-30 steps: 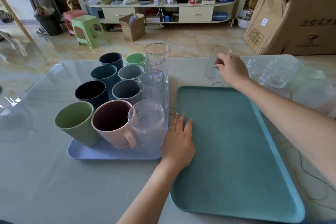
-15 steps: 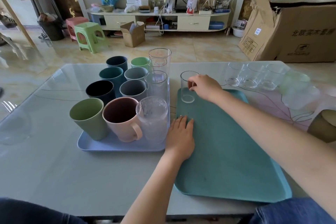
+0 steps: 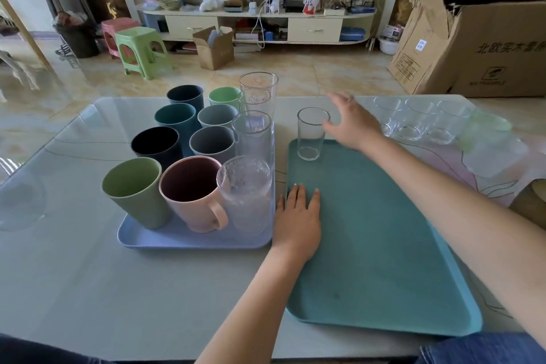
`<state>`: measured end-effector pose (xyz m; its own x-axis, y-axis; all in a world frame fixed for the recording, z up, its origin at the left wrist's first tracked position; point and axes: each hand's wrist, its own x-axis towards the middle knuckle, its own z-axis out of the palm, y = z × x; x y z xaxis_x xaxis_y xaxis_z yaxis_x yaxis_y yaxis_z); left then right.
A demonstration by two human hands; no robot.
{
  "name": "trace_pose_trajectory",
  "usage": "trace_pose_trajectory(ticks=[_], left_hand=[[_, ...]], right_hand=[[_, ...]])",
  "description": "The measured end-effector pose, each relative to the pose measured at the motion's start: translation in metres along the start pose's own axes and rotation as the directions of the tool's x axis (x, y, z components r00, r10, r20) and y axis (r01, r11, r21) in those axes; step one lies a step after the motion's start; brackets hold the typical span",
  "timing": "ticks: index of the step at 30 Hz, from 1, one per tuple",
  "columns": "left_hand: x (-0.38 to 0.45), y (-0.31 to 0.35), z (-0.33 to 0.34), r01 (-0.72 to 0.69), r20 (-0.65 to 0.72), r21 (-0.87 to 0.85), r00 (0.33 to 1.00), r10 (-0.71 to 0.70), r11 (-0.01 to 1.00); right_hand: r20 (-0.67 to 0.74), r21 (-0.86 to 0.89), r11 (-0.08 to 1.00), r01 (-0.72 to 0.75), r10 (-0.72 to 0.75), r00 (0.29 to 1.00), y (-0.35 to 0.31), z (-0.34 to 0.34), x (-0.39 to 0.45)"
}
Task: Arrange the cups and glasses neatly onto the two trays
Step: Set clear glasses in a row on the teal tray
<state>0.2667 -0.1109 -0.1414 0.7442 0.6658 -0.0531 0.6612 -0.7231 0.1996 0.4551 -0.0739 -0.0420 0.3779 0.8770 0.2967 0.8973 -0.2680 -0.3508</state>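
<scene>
clear glass [image 3: 310, 133] upright on teal tray [image 3: 384, 245], right hand [image 3: 353, 124] spread beside it, left hand [image 3: 298, 216] flat on tray

A: Lighting, general: bright, even daylight; strongest at the upper right and far left edges.
B: Glare: pale sheen on the glass tabletop [image 3: 74, 139] and on the floor tiles [image 3: 325, 74].
A: Shadows: soft, faint, close under the cups.
B: Distortion: wide-angle bowing at the edges.
A: Blur: right hand [image 3: 353, 124] slightly smeared; clear glasses [image 3: 413, 121] at right washed out.
</scene>
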Motion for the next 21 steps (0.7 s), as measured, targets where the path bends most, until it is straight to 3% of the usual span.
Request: trace_pose_trajectory(ticks=[7,11,18,21], left_hand=[[0.001,0.001,0.0,0.01,-0.002,-0.014,1.0,-0.01,1.0],[0.002,0.002,0.002,0.011,-0.003,-0.007,1.0,-0.011,1.0],[0.004,0.003,0.004,0.001,0.018,0.001,1.0,-0.001,1.0],[0.005,0.004,0.001,0.004,0.027,0.007,1.0,-0.004,1.0]], right_hand=[[-0.144,-0.189,0.942,-0.278,0.253,0.957,0.067,-0.012,0.021],[-0.046,-0.274,0.87,-0.409,0.413,0.91,0.093,0.002,0.032],[-0.21,-0.093,0.857,-0.507,0.481,0.851,0.1,0.018,0.038],[-0.259,-0.044,0.902,-0.43,0.405,0.877,0.095,0.01,0.02]])
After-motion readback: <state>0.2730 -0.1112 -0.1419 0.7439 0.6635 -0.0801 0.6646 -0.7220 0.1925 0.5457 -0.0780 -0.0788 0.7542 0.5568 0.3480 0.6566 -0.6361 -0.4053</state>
